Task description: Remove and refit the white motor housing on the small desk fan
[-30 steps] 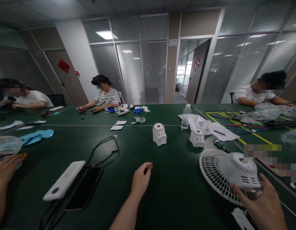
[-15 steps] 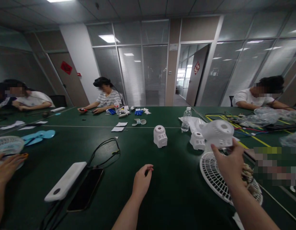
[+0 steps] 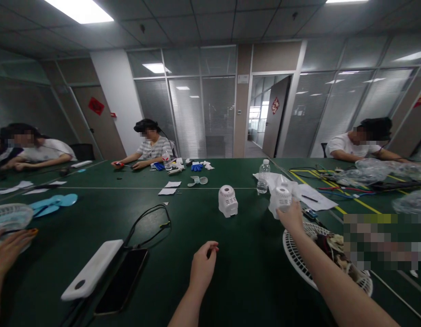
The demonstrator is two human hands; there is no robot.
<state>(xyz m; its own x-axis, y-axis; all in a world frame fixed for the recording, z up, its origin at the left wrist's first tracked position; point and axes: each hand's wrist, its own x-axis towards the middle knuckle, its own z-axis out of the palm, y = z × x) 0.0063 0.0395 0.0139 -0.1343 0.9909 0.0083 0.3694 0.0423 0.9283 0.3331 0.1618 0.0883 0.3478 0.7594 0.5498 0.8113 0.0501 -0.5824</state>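
My right hand (image 3: pixel 292 217) reaches out past the white fan grille and is closed on a white plastic fan motor housing (image 3: pixel 281 200), which has vent slots. The second housing that stood here cannot be told apart from it now. My left hand (image 3: pixel 204 262) rests on the table with its fingers curled in and nothing visible in them. Another white motor housing (image 3: pixel 228 202) stands upright ahead of my left hand. The round white fan grille (image 3: pixel 293 256) lies under my right forearm, with a tangle of brownish parts inside it, partly hidden.
A water bottle (image 3: pixel 263 177) and a crumpled white bag stand just beyond my right hand. To the left lie a phone (image 3: pixel 123 281), a white power bank (image 3: pixel 92 270) and cables. A co-worker's hand (image 3: pixel 9 247) touches another grille at far left, near blue fan blades (image 3: pixel 55 204).
My right hand lifted the white housing off the grille and carried it left and away from me, uncovering the parts inside. My left hand kept its place. The view tilted up.
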